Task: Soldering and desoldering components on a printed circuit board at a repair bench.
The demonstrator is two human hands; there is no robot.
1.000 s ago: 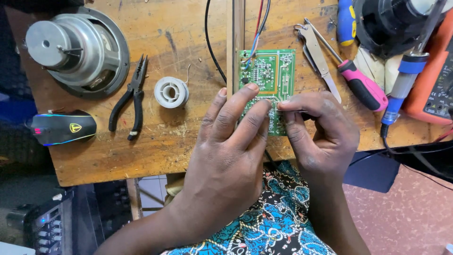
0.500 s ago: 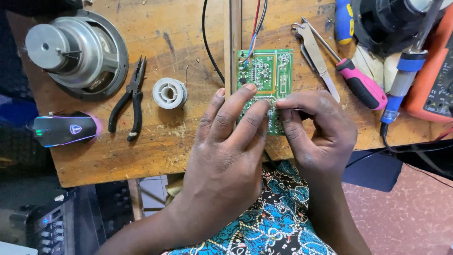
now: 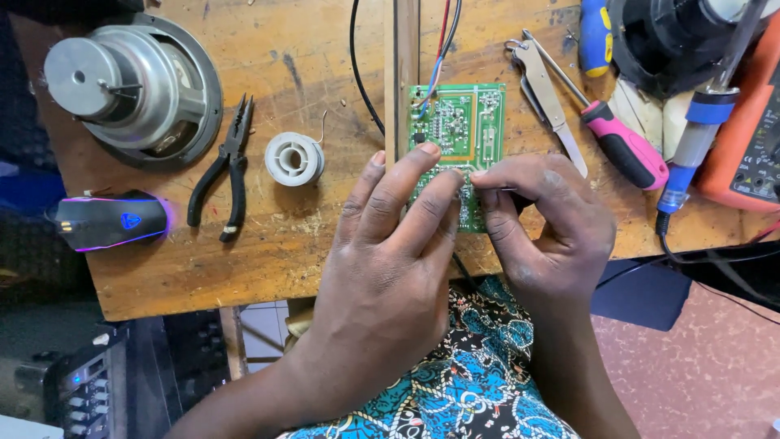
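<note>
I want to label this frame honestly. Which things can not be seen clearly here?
- Head view: the lower part of the circuit board is covered by the left hand and right hand.
- Whatever the right fingertips pinch is too small to identify.
- The speaker is cut off by the top edge.
- The orange meter is cut off by the right edge.

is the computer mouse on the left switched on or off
On: the black mouse at the left table edge glows, with a purple-pink light strip around its body and a lit blue emblem on its back.
</note>
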